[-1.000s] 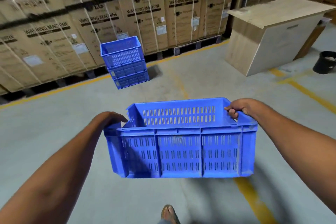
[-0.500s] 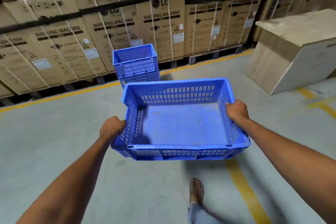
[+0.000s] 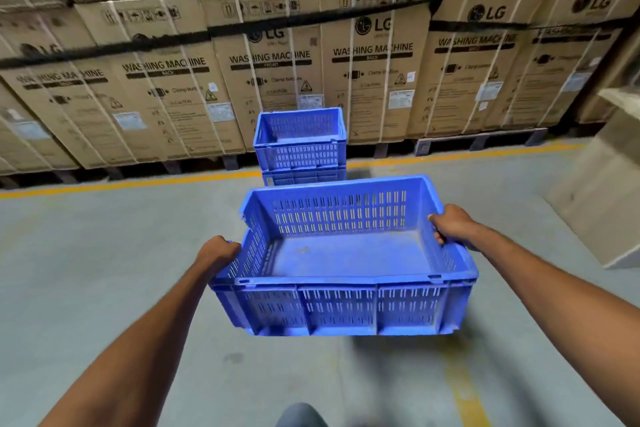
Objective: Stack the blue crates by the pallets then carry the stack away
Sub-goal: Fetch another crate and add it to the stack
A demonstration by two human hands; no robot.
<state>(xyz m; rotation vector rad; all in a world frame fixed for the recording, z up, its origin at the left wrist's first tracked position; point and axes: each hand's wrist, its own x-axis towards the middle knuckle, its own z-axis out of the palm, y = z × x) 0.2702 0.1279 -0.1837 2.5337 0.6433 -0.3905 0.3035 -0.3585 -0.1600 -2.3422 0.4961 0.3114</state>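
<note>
I hold an empty blue slotted crate [image 3: 343,308] in the air in front of me, roughly level. My left hand [image 3: 218,251] grips its left end rim and my right hand [image 3: 450,225] grips its right end rim. Straight ahead, a stack of blue crates [image 3: 300,146] stands on the floor by the yellow line, in front of the pallets [image 3: 478,143]. The held crate hides the bottom of that stack.
A wall of strapped cardboard washing-machine boxes [image 3: 374,73] on pallets fills the back. A yellow floor line [image 3: 131,184] runs along them, and another [image 3: 464,388] runs toward me. A pale wooden cabinet [image 3: 599,204] stands at the right. Grey concrete floor lies left.
I have walked closer to the stack, which now looks larger and centred ahead. The held crate stays in both hands. The wooden cabinet has slid toward the right edge.
</note>
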